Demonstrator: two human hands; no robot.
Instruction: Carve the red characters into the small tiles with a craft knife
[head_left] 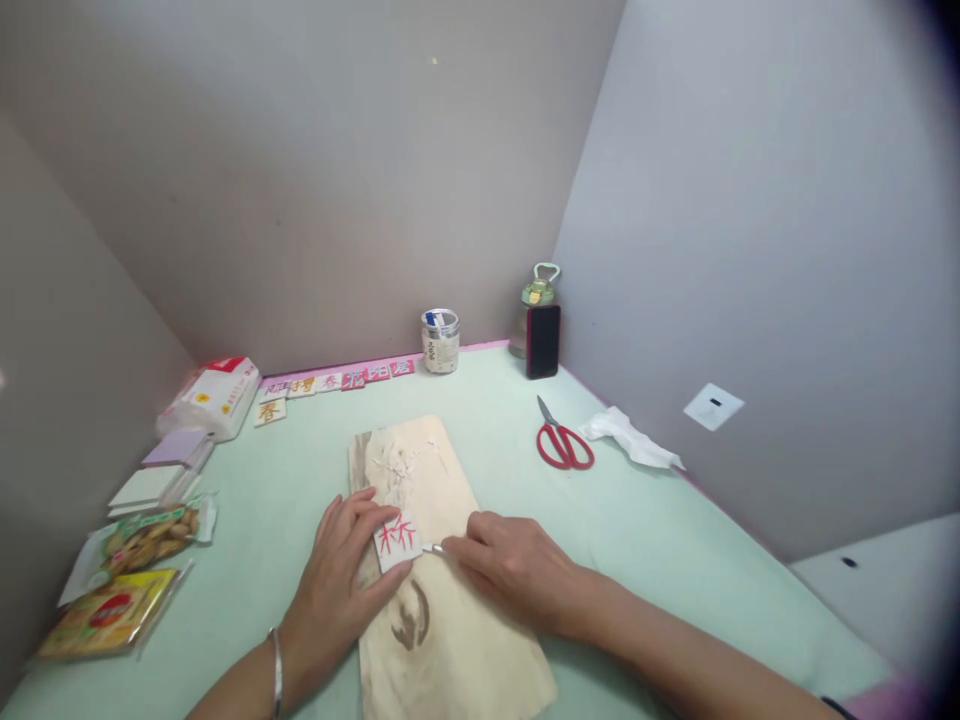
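Grey walls, pale green bench (637, 520) with wooden board (450, 640) lying lengthwise away from the person. Small white tile (397, 541) with red carved character sits mid-board, left hand (337, 580) flat, fingers pinning its left edge. Right hand (510, 570) closed round thin blade tool (435, 548), tip touching tile's right side.

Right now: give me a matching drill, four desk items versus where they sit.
Things:
1. scissors
2. phone
3. white tile
4. snack packets

Places:
A. on the wooden board, under the left hand
B. left edge of the desk
C. upright against the bottle in the far corner
D. flat on the mat beside the crumpled tissue

Pairs: 1-D, 2-C, 3-A, 4-B
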